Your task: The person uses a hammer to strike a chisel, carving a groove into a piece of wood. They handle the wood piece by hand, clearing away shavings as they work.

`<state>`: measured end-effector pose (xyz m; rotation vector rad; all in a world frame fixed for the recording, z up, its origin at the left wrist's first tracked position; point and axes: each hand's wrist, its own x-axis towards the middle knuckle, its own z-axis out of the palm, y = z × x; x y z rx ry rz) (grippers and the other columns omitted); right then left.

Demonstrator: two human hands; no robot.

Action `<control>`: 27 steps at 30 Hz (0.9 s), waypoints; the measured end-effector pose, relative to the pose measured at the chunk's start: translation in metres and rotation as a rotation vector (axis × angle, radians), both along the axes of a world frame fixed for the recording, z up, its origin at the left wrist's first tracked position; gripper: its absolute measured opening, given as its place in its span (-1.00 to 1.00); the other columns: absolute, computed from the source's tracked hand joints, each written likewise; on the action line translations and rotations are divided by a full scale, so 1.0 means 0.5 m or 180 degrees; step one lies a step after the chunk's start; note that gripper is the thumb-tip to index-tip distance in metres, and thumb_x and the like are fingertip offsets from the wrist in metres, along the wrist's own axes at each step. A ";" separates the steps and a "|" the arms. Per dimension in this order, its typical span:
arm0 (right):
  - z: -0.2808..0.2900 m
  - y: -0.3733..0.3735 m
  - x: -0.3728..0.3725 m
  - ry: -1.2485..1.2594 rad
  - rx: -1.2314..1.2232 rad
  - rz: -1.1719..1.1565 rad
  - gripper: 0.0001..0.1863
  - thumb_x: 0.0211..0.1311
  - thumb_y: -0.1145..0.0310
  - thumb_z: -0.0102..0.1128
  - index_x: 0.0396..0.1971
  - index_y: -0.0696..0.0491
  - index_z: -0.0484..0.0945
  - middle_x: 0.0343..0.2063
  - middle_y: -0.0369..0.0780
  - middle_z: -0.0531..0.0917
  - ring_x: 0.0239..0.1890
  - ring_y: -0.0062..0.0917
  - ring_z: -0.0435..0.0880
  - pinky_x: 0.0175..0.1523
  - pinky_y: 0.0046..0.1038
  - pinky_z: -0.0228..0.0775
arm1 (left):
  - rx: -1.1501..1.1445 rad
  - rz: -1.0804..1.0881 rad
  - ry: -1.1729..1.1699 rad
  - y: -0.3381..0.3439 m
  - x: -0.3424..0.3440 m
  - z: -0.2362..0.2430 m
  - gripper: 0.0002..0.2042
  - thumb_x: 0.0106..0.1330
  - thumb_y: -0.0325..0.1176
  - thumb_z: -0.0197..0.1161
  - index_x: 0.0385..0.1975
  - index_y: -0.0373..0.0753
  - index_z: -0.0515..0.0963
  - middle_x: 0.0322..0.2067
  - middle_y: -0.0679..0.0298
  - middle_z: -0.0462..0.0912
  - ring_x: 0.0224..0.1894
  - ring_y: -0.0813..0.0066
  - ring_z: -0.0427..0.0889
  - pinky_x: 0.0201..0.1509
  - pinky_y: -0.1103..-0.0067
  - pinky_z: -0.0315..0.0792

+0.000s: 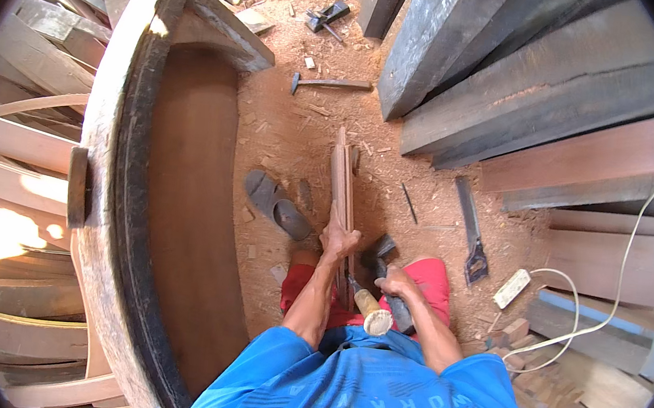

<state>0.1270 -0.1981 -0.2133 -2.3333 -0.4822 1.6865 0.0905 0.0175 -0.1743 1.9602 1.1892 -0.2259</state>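
Observation:
My left hand [340, 240] is closed around a long, narrow piece of wood [343, 175] that points away from me between my legs. Just right of its near end is a chisel [373, 314], its pale wooden handle tilted up toward me and its tip close to the wood. Neither hand visibly grips the chisel. My right hand [398, 282], beside it, is wrapped round what looks like a hammer [381, 248] with a dark head. The thick dark end of its handle [400, 315] shows below my fingers.
Wood shavings cover the floor. Ahead lie another hammer [332, 83] and a hand plane [331, 16]. A handsaw [473, 234] and thin dark rod [409, 203] lie right. A large curved timber frame [123, 183] borders the left; heavy beams [547, 84] and a white power strip [512, 289] stand right.

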 end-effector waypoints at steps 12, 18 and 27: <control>0.110 -0.036 -0.042 -0.1434 0.1831 -0.0194 -0.31 0.27 0.04 0.24 0.21 0.27 0.46 0.13 0.08 0.62 0.16 -0.07 0.61 0.28 -0.18 0.44 | -0.0473 -0.0255 -0.1730 0.073 -0.068 -0.114 -0.03 0.11 -0.28 0.35 0.54 -0.21 -0.04 0.31 -0.20 0.42 0.35 0.06 0.47 0.40 0.32 0.36; 0.436 -0.017 -0.060 -0.0113 0.4759 -0.2145 -0.43 0.40 0.06 0.22 0.21 0.18 0.48 0.08 -0.17 0.64 0.11 -0.45 0.60 0.33 -0.34 0.37 | -0.1240 -0.2140 -0.2300 0.032 -0.234 0.173 -0.27 0.04 -0.49 0.18 0.36 -0.27 0.29 0.14 0.01 0.56 0.22 0.16 0.52 0.37 0.37 0.36; 0.482 0.233 -0.013 -0.1716 0.3980 -0.0497 -0.73 0.11 0.24 0.36 -0.30 0.11 0.74 -0.30 -0.07 0.78 -0.22 -0.29 0.79 -0.05 -0.28 0.62 | -0.0137 -0.1439 -0.2872 -0.011 -0.088 0.230 -0.68 0.10 -0.53 0.38 -0.12 -0.27 0.56 -0.16 0.22 0.62 -0.10 0.43 0.59 -0.06 0.43 0.55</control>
